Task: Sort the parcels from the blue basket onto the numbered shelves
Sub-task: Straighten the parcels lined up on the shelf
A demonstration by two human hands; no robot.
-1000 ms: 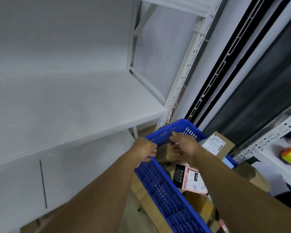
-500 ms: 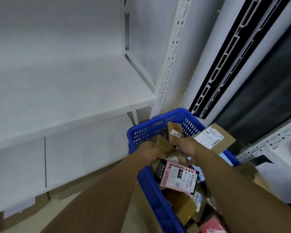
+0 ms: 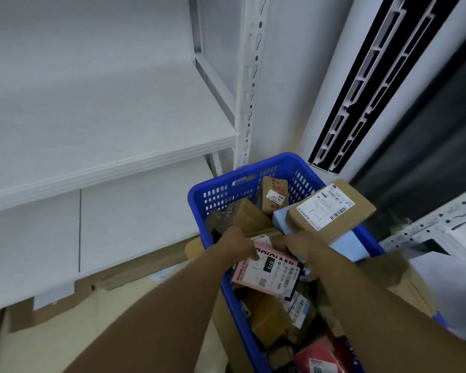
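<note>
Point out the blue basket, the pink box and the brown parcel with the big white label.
blue basket (image 3: 253,169): head view, far rim.
pink box (image 3: 256,275): head view, top face by its label.
brown parcel (image 3: 326,205): head view, on its white label.

Dim, soft light; wide-angle edge distortion

Left hand (image 3: 237,244) and right hand (image 3: 300,247) have shifted onto the pink parcel (image 3: 267,274)

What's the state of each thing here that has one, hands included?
blue basket: heaped with parcels.
pink parcel: atop the heap, label up, held by both hands.
left hand: grips pink parcel's left corner.
right hand: grips its opposite edge.
brown labelled parcel: lies on top, label up, untouched.
</note>
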